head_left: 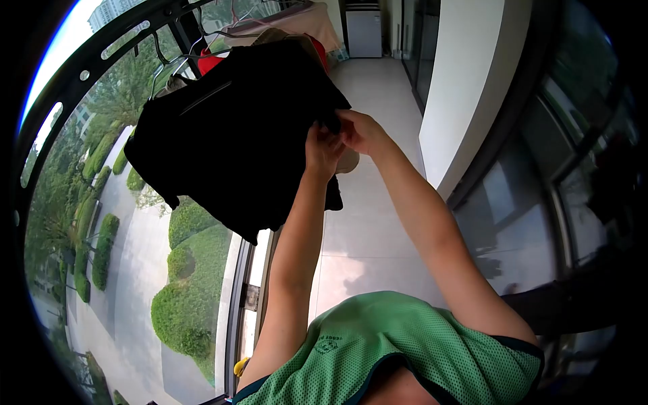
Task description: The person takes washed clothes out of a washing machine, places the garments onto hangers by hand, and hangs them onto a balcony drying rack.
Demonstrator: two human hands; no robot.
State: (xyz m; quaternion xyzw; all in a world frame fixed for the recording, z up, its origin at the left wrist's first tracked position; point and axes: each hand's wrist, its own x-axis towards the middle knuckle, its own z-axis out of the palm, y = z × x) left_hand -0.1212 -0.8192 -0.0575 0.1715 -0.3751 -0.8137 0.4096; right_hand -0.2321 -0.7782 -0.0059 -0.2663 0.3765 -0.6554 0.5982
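A black garment (229,135) hangs from a metal hanger (162,64) at the upper left, in front of other hung clothes. At the garment's right edge, my left hand (324,147) has its fingers closed on the black cloth. Beside it, nearly touching, my right hand (359,129) pinches the same edge a little higher. Part of a beige cloth (349,162) shows just below my hands. Some of my fingertips are hidden against the dark fabric.
A black rail (84,75) and glass run along the left, with greenery and paving outside. More hangers and a red cloth (209,63) are behind the garment. A white pillar (459,88) stands at the right of the tiled floor (378,229). A white appliance (365,34) is far back.
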